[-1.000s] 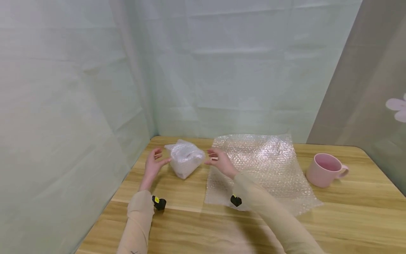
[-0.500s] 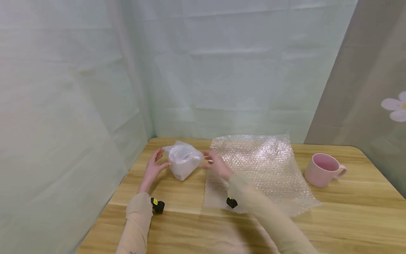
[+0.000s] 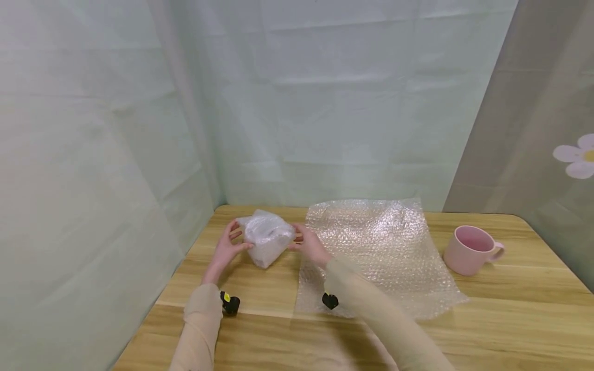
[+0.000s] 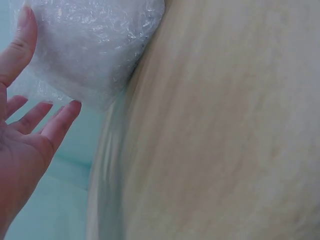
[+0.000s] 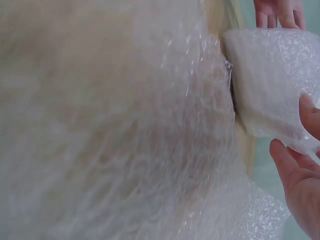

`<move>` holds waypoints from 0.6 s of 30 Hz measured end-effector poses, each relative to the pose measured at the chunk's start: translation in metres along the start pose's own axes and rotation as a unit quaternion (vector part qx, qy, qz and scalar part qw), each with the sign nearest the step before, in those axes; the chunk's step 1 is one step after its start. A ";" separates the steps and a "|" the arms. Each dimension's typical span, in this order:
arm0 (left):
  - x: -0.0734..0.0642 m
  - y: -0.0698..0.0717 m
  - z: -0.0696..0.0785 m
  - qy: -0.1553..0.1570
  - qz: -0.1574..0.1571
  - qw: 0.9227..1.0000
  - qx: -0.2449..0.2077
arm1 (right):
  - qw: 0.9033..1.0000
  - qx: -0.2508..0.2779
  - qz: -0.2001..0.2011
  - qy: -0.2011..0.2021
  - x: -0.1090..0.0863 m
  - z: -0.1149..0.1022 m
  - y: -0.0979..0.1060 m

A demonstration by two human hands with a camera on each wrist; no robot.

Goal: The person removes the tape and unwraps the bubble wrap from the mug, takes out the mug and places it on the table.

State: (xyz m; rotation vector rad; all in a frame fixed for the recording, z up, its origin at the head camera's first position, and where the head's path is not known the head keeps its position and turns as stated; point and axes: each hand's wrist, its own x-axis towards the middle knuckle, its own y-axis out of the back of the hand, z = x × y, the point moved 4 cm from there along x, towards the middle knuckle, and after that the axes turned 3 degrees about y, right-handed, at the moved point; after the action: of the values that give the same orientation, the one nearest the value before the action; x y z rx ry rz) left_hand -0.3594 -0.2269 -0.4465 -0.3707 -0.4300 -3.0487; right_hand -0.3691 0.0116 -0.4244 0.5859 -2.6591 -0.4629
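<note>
A lumpy bundle of bubble wrap [image 3: 266, 238] sits at the back left of the table; its contents are hidden. On its left side is my left hand [image 3: 226, 248], thumb on the near face and fingers spread around the far side. My right hand [image 3: 310, 245] is at the opposite side, fingertips touching or very close to the wrap. In the left wrist view, the left thumb [image 4: 20, 47] lies against the bundle with the fingers loosely extended. The right wrist view has the right thumb [image 5: 309, 116] over the bundle's face. A flat sheet of bubble wrap [image 3: 376, 252] lies under the right forearm.
A pink mug [image 3: 471, 250] stands on the right, its handle pointing right. The wooden table [image 3: 515, 322] has pale curtains [image 3: 343, 113] close behind and to the left. Small black wrist cameras hang by both cuffs.
Both hands have moved inward, closing in on the bundle from its two sides. The bundle, sheet and mug have stayed in place, while the head view has shifted slightly.
</note>
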 end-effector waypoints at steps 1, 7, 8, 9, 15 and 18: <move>0.000 0.000 0.001 0.000 0.002 1.000 -0.001 | 1.000 0.004 0.002 -0.006 0.000 0.000 -0.001; -0.001 -0.001 0.009 -0.003 0.008 1.000 -0.007 | 0.999 0.015 0.019 -0.030 0.000 -0.002 -0.001; -0.001 -0.001 0.010 -0.003 0.007 1.000 -0.008 | 0.999 0.013 0.023 -0.030 0.001 -0.002 0.000; -0.001 -0.001 0.010 -0.002 0.008 1.000 -0.010 | 0.999 0.008 0.027 -0.028 0.002 -0.002 0.000; -0.002 -0.001 0.011 -0.002 0.006 1.000 -0.007 | 0.999 -0.024 0.042 -0.011 0.003 -0.002 0.001; -0.003 -0.001 0.011 -0.002 0.006 1.000 -0.003 | 0.999 -0.024 0.043 -0.006 0.002 -0.003 0.001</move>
State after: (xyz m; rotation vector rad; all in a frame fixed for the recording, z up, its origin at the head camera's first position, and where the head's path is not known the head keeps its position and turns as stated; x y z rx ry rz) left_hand -0.3537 -0.2225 -0.4370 -0.3778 -0.4159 -3.0385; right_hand -0.3696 0.0109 -0.4210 0.4553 -2.6642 -0.5049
